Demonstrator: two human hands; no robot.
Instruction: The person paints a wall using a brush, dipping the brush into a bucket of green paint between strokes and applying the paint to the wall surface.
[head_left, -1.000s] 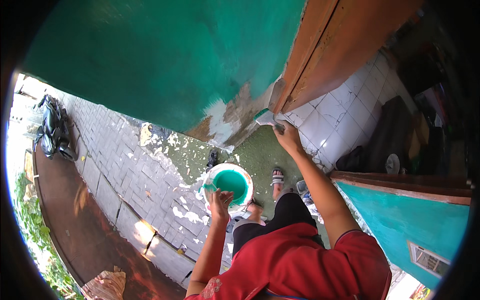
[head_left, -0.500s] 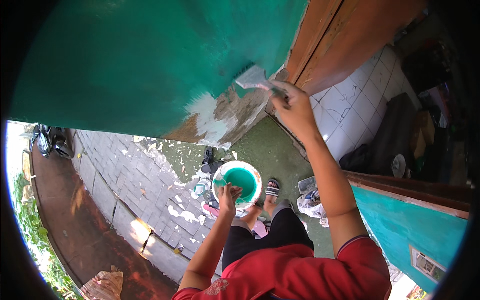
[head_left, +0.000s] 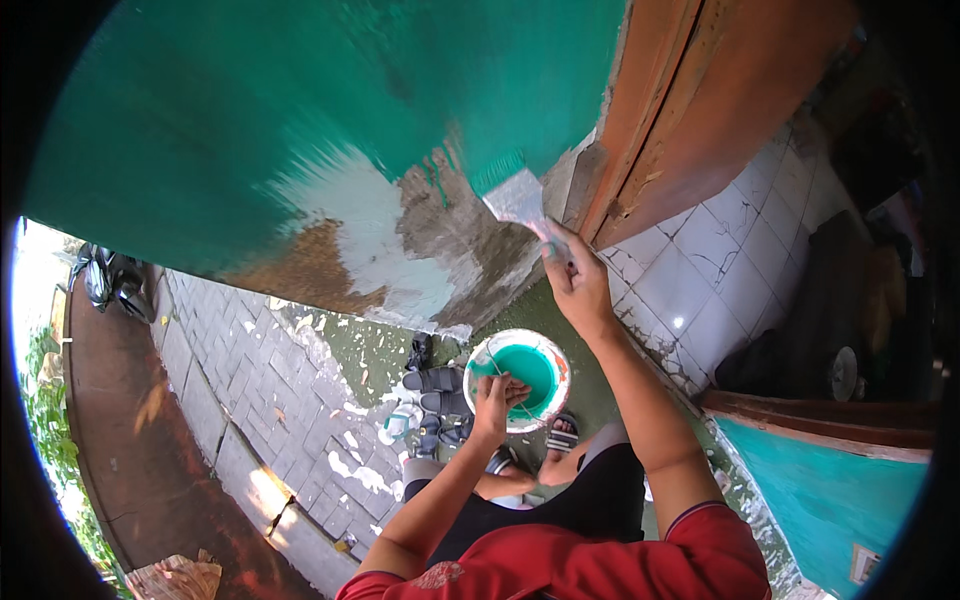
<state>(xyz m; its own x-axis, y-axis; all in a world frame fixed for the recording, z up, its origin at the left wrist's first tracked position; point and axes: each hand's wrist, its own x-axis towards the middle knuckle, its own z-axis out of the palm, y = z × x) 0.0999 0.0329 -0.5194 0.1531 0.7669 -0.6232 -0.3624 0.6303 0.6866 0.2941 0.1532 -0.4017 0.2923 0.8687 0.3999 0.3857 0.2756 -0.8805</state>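
Note:
My right hand (head_left: 582, 285) is closed around the handle of a wide paintbrush (head_left: 517, 198). Green paint coats its bristles, which point up and left against the lower part of the green wall (head_left: 230, 130), beside a bare grey-brown patch (head_left: 470, 225). Wet green drips show just left of the bristles. Below, my left hand (head_left: 496, 402) grips the thin wire handle of a white bucket (head_left: 563, 372) at its near left side. Green paint (head_left: 530, 368) fills part of the bucket, and some is smeared along its rim.
A brown door frame (head_left: 640, 120) borders the wall at right, with white floor tiles (head_left: 690, 270) beyond. Several dark sandals (head_left: 435, 380) lie left of the bucket. Paint flakes dot the grey paving (head_left: 260, 350). A low teal wall (head_left: 800, 480) stands at lower right.
The paintbrush has come down the wall toward the bare patch, and its green bristles now show clearly. The view has shifted, showing more of the unpainted area. My left hand keeps hold of the bucket.

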